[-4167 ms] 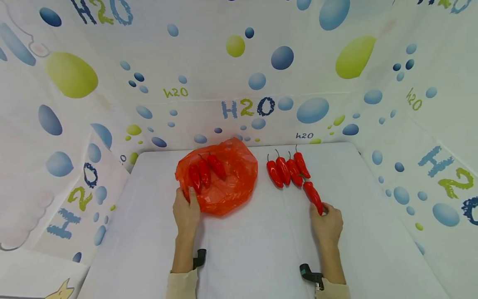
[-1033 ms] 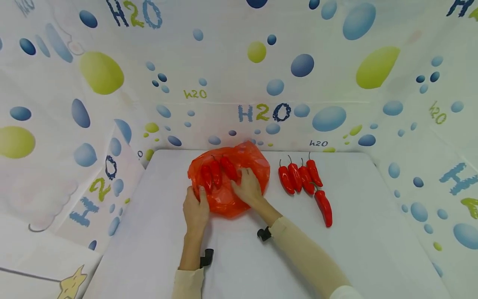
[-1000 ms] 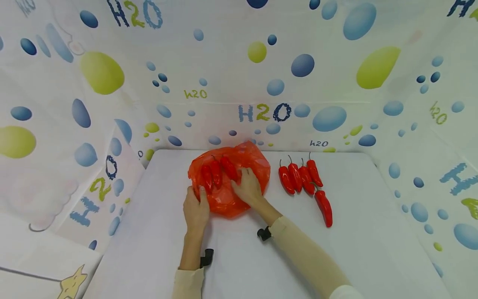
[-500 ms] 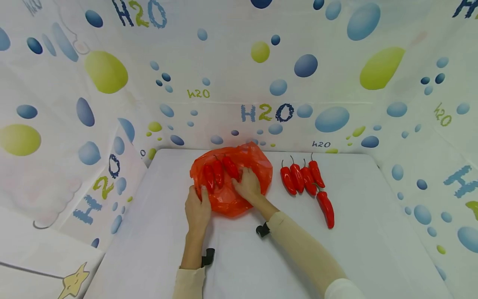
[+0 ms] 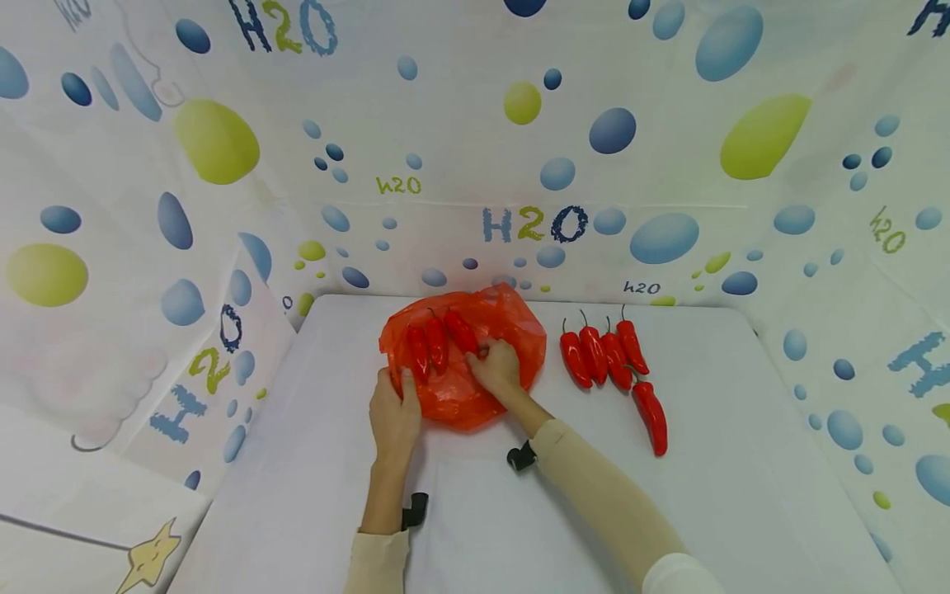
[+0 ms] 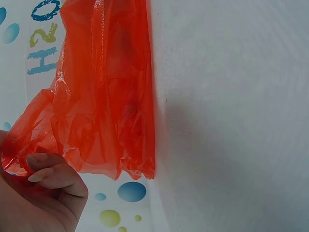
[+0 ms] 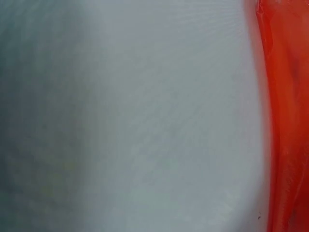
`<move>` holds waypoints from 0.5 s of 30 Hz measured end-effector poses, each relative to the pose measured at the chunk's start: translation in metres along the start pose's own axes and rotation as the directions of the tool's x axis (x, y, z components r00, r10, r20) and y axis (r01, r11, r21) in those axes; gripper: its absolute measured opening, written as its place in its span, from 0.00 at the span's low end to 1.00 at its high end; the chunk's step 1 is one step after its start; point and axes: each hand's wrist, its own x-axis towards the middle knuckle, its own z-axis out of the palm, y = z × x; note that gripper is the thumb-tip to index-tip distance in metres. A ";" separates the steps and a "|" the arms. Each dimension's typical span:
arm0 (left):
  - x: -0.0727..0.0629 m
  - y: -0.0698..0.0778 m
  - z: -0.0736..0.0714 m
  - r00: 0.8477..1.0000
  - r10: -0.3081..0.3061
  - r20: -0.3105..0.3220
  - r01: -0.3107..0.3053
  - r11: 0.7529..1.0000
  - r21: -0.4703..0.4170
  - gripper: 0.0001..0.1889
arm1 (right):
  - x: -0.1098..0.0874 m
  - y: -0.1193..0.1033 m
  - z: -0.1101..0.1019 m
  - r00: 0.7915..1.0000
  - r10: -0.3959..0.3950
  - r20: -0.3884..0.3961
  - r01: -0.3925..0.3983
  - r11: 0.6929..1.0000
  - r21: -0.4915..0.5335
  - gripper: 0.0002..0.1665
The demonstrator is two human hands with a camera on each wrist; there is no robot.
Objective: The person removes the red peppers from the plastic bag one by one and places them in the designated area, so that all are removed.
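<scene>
My left hand (image 5: 395,411) grips the near left edge of a crinkled red plastic bag (image 5: 463,404). The left wrist view shows the fingers curled round the film of the bag (image 6: 91,106). Inside the bag's opening, three glossy red chili peppers (image 5: 438,345) lie side by side, stems away from me. My right hand (image 5: 499,369) reaches in from the right, fingers bent, with the thumb at the lower end of the rightmost pepper (image 5: 463,332). I cannot tell whether it pinches that pepper. The right wrist view catches only the bag (image 7: 289,121) and no hand.
Right of the bag, several red chili peppers (image 5: 593,355) lie in a row on the white table (image 5: 475,511). One more pepper (image 5: 651,418) lies below them, its stem touching the row. A patterned cloth wall (image 5: 445,124) rises behind.
Since the oldest frame, my right hand has left the lone pepper on the table and moved left into the bag. In the last half second its fingers have bent. The left hand keeps its grip.
</scene>
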 end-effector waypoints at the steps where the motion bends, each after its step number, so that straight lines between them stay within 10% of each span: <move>1: 0.000 0.000 0.000 1.000 0.004 -0.001 -0.004 1.000 0.001 0.21 | 0.000 0.000 -0.001 1.000 0.004 0.000 -0.004 1.000 0.004 0.14; 15: 0.000 -0.001 0.001 1.000 0.003 0.012 -0.003 1.000 0.008 0.22 | -0.003 0.001 -0.007 0.996 0.062 -0.062 -0.058 0.996 0.064 0.13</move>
